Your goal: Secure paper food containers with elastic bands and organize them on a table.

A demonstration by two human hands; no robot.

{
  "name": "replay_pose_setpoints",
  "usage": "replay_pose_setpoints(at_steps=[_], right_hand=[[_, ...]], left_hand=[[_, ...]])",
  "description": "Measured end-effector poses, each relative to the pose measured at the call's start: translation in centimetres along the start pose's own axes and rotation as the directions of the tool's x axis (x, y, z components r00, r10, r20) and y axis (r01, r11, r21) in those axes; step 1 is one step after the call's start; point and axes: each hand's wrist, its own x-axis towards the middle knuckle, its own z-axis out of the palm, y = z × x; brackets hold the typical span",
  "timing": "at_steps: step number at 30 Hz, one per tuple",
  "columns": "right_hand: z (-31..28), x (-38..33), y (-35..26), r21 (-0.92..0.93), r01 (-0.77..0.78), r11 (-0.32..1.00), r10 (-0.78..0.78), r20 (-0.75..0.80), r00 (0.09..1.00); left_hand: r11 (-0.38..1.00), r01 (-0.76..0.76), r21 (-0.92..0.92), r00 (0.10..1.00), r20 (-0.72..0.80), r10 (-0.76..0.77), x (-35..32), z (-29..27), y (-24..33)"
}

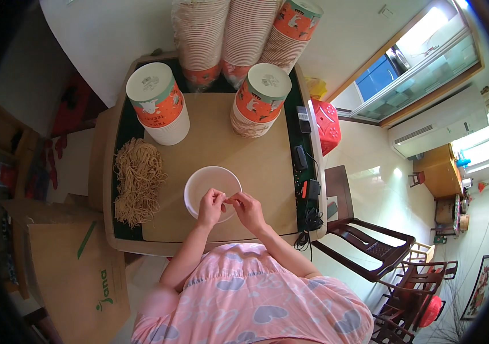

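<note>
A white round paper bucket [201, 182] stands open side up on the brown board near the table's front edge. Over its near side, my left hand [212, 205] and my right hand [246, 211] meet, fingertips pinched close together. What lies between the fingertips is too small to make out. To the left of the bucket rests a loose heap of beige paper cords [138, 180]. Beyond it, an orange and white stack of upturned paper buckets [161, 109] stands at the left, and a similar stack [260, 103] at the right.
Tall wrapped bucket stacks [200, 34] line the table's back edge. Along the right edge lie a phone-like black device [303, 120], an orange-black box [311, 189] and coiled cable [312, 221]. A cardboard box [78, 275] stands at left, a dark wooden chair [364, 249] at right.
</note>
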Motion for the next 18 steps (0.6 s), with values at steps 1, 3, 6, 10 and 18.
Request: replay_pose_setpoints(at_steps=[1,3,6,10,18], right_hand=[[-0.05,0.0,-0.07,0.002,-0.012,1.0,0.012,0.005,1.0],[-0.02,-0.06,-0.04,0.004,-0.024,1.0,0.024,0.011,1.0],[0.16,-0.13,0.35,0.01,-0.031,0.999,0.031,-0.003,1.0],[0.21,-0.14,0.61,0.01,-0.034,0.999,0.034,0.0,0.999],[-0.1,0.05,0.11,0.015,-0.01,1.0,0.01,0.001,1.0]], left_hand=[[1.0,0.019,-0.012,1.0,0.001,-0.019,-0.02,0.01,0.23],[0.999,0.038,-0.024,0.999,0.002,-0.038,0.02,-0.03,0.49],[0.999,0.03,-0.018,0.999,0.022,-0.029,0.11,-0.13,0.64],[1.0,0.028,0.013,0.999,0.037,-0.029,0.11,-0.12,0.68],[0.967,0.181,-0.18,0.982,0.078,-0.169,0.17,-0.54,-0.25]])
